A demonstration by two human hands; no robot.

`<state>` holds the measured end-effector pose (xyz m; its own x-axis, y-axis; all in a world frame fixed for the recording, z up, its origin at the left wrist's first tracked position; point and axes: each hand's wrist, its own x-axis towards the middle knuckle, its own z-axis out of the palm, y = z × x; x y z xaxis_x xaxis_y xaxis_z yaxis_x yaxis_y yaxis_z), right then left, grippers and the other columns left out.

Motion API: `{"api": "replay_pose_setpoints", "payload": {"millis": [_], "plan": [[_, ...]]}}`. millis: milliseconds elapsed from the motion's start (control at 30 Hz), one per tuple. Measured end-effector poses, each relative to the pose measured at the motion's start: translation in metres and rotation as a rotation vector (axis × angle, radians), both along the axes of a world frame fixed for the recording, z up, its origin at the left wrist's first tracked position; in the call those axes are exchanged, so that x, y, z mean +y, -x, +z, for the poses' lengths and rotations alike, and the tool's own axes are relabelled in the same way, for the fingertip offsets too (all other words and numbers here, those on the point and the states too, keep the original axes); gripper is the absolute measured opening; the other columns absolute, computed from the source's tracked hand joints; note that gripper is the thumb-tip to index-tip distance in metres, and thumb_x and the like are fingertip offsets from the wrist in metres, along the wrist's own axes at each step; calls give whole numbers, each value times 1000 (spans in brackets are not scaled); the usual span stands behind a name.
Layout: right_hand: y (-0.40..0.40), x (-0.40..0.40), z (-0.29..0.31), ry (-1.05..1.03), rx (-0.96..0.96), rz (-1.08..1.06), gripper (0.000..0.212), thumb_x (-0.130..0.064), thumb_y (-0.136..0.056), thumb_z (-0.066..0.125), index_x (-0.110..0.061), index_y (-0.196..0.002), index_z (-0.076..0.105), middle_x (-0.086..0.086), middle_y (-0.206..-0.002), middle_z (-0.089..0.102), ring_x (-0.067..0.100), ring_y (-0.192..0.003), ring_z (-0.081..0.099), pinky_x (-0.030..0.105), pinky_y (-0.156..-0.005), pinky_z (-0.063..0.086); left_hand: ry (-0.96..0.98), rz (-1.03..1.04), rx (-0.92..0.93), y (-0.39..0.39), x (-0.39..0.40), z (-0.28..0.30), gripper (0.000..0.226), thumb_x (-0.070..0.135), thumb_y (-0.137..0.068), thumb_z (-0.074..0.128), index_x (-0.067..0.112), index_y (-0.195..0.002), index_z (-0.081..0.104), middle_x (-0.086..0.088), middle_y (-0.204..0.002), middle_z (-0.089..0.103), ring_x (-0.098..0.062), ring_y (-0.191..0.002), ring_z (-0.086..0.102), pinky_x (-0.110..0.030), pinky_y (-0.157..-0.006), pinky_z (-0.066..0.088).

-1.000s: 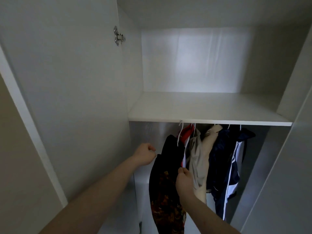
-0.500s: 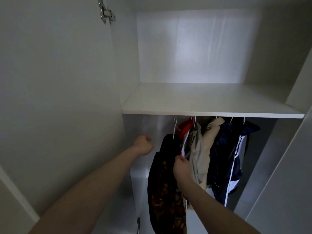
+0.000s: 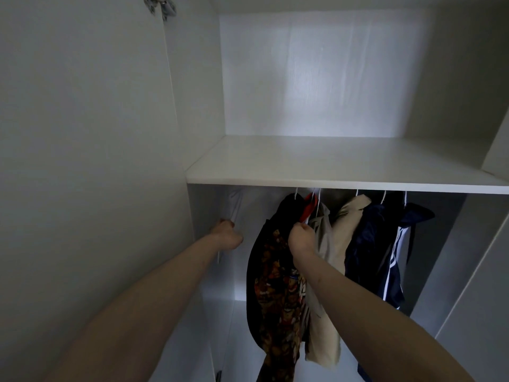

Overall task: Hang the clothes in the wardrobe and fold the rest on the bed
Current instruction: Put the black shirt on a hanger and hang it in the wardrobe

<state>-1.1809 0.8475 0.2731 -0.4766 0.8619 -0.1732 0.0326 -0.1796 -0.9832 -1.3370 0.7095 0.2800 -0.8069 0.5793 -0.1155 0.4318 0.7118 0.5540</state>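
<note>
Two bare arms reach up from the bottom of the frame into a white wardrobe (image 3: 91,133). One white shelf (image 3: 330,172) runs across the middle. Under it, in the lower middle, clothes hang in a row on white hangers, and six hooks show. At the left of the row hangs a dark shirt with red and yellow patterns (image 3: 272,285). Next come a bit of red cloth (image 3: 307,209), a grey one (image 3: 323,238), a tan one (image 3: 347,230) and a dark blue jacket with white stripes (image 3: 385,257). The right hand (image 3: 301,239) is curled tight at the patterned shirt's shoulder, but what it holds is hidden. The left hand (image 3: 227,235), left of the clothes, is a fist; I cannot tell if it holds anything. One metal hinge (image 3: 161,5) shows at the upper left.
</note>
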Motion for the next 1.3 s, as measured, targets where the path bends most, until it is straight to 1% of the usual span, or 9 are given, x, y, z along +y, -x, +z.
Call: {"api": "replay_pose_setpoints", "payload": {"millis": [133, 333, 500, 667, 800, 1033, 1100, 1200, 1300], "plan": [[18, 25, -2, -93, -47, -20, 21, -13, -104, 40, -8, -106, 60, 14, -100, 59, 30, -94, 57, 37, -81, 46, 40, 6, -7, 11, 10, -13, 76, 30, -97, 64, 4, -159, 29, -14, -164, 23, -32, -146, 37, -32, -117, 37], [36, 59, -11, -170, -167, -9, 28, -16, -107, 37, -6, -100, 62, 15, -95, 56, 28, -89, 53, 35, -77, 41, 124, 41, 52, 20, 18, -29, 72, 31, -94, 65, 6, -155, 36, -16, -164, 22, -34, -142, 43, -32, -113, 42], [47, 80, -20, -238, -271, 38, 38, -17, -110, 37, 4, -135, 57, 26, -133, 61, 42, -123, 58, 45, -107, 47, 160, 55, 32, 26, 25, -37, 74, 31, -94, 63, 7, -157, 33, -13, -165, 23, -33, -140, 46, -37, -109, 47], [46, 89, -35, -303, -379, 135, 39, -16, -109, 36, 4, -136, 55, 24, -133, 62, 39, -120, 60, 33, -86, 46, 168, 65, 30, 31, 27, -44, 71, 32, -95, 65, 5, -155, 37, -13, -157, 37, -33, -135, 50, -36, -106, 49], [43, 91, -48, -362, -456, 210, 40, -18, -110, 36, 5, -136, 55, 25, -134, 59, 39, -119, 58, 33, -92, 46, 167, 71, 4, 32, 29, -48, 70, 31, -94, 69, 3, -152, 40, -15, -152, 45, -32, -133, 53, -36, -108, 49], [31, 99, -57, -480, -559, 262, 25, -23, -105, 48, -8, -89, 58, 19, -112, 68, 21, -79, 57, 27, -68, 44, 92, 129, -52, 37, 30, -58, 66, 21, -95, 68, 3, -152, 40, -20, -148, 47, -36, -128, 58, -38, -104, 52], [27, 99, -55, -517, -585, 290, 22, -23, -102, 52, -4, -109, 62, 17, -115, 68, 21, -83, 60, 26, -68, 45, 81, 137, -83, 39, 31, -61, 62, 17, -97, 65, 1, -152, 40, -22, -147, 49, -38, -126, 59, -41, -103, 53], [23, 95, -50, -565, -585, 336, 53, -22, -99, 58, -6, -147, 42, 16, -132, 62, 29, -109, 65, 30, -81, 53, 45, 148, -165, 36, 37, -64, 51, 9, -101, 58, 0, -149, 42, -23, -142, 55, -41, -122, 62, -45, -97, 56], [22, 91, -46, -608, -553, 368, 70, -18, -97, 62, -11, -156, 26, 16, -136, 60, 31, -114, 64, 40, -92, 58, 4, 150, -109, 37, 41, -65, 45, 9, -102, 54, -1, -146, 49, -21, -147, 54, -35, -130, 58, -36, -105, 51]]}}
